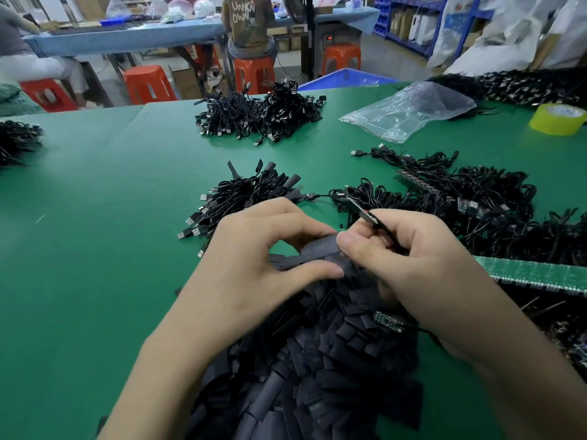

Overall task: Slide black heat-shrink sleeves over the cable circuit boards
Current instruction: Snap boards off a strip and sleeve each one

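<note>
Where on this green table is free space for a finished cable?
Widest free patch: green mat left of the left hand, between the left-edge cable heap and the sleeve pile. A narrower strip lies between the far cable heap and the middle heap. Crowded: right side, with cables, bag, tape.

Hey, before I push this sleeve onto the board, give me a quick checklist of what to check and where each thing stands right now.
1. Grip on the sleeve: ok, the left hand pinches it.
2. Grip on the cable: ok, the right hand holds it, with the circuit board sticking out above that hand.
3. Mouth of the sleeve open: cannot tell, it looks flat.
4. The circuit board lined up with the sleeve: not ok, it points up and away, above the sleeve.
5. Only one sleeve picked: cannot tell, another strip lies right under it.
</note>
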